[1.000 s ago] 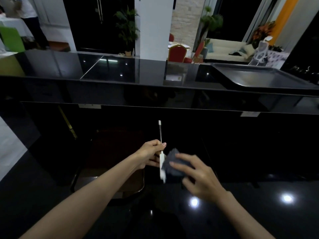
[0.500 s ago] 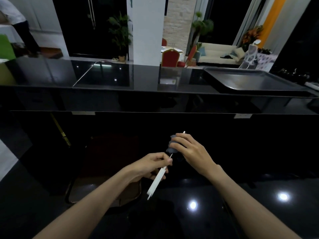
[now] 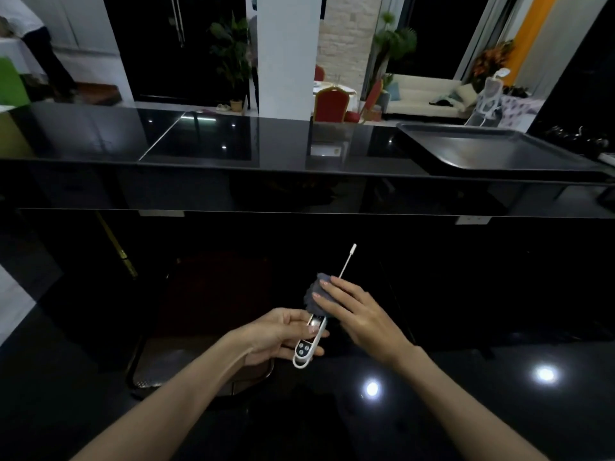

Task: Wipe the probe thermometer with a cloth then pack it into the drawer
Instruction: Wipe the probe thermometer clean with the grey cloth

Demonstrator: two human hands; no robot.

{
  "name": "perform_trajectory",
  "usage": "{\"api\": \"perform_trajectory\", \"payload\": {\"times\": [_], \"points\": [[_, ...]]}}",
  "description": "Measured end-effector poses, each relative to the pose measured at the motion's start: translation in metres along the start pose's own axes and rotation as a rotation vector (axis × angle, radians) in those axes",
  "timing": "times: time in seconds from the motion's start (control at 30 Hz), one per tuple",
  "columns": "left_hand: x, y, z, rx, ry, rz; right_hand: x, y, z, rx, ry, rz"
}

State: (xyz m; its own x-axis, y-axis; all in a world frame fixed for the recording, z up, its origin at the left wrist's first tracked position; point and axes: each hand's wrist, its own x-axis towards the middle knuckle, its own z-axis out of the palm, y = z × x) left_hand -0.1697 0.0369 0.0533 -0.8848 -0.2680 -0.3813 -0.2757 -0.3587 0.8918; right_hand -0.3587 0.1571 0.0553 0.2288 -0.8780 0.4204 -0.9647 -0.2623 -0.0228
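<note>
The white probe thermometer (image 3: 307, 347) lies tilted in my left hand (image 3: 283, 337), its button face up and its thin probe (image 3: 346, 262) pointing away to the upper right. My right hand (image 3: 359, 316) presses a small grey cloth (image 3: 316, 296) around the probe's base, just above the thermometer body. Both hands hover over the glossy black counter (image 3: 466, 410). The drawer is not in sight.
A raised black ledge (image 3: 233, 168) runs across behind the counter, with a large dark metal tray (image 3: 492, 151) on its right end. A dark chair seat (image 3: 199, 361) shows below my left forearm. A person stands far off at the upper left.
The cloth has slid back down the probe from near its tip to its base. The thermometer has turned so its button face shows.
</note>
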Motion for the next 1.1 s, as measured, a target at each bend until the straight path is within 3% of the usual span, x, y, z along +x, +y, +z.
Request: {"api": "perform_trajectory", "payload": {"times": [0.17, 0.33, 0.53, 0.63, 0.7, 0.77, 0.87, 1.0, 1.1], "points": [[-0.002, 0.0, 0.003, 0.065, -0.013, 0.01, 0.018, 0.034, -0.032, -0.012, 0.214, 0.255], [-0.003, 0.0, 0.014, 0.116, 0.028, 0.036, 0.018, 0.032, -0.028, -0.158, 0.037, 0.269], [-0.001, -0.011, 0.017, 0.167, 0.211, 0.062, 0.006, 0.012, -0.018, -0.148, -0.138, -0.091], [0.0, -0.016, 0.021, 0.334, 0.304, 0.118, 0.02, 0.027, -0.034, -0.218, -0.019, 0.149], [0.002, -0.019, 0.023, 0.504, 0.391, 0.177, 0.028, 0.035, -0.039, -0.277, -0.049, 0.295], [0.004, -0.022, 0.026, 0.629, 0.484, 0.221, 0.029, 0.035, -0.035, -0.326, -0.186, 0.319], [0.006, -0.032, 0.032, 0.812, 0.625, 0.245, 0.029, 0.019, -0.028, -0.367, -0.257, 0.284], [0.003, -0.048, 0.031, 0.902, 0.696, 0.241, 0.025, -0.001, -0.008, -0.285, -0.437, 0.1], [0.002, -0.05, 0.029, 0.942, 0.719, 0.261, 0.03, 0.006, -0.017, -0.288, -0.301, 0.186]]}}
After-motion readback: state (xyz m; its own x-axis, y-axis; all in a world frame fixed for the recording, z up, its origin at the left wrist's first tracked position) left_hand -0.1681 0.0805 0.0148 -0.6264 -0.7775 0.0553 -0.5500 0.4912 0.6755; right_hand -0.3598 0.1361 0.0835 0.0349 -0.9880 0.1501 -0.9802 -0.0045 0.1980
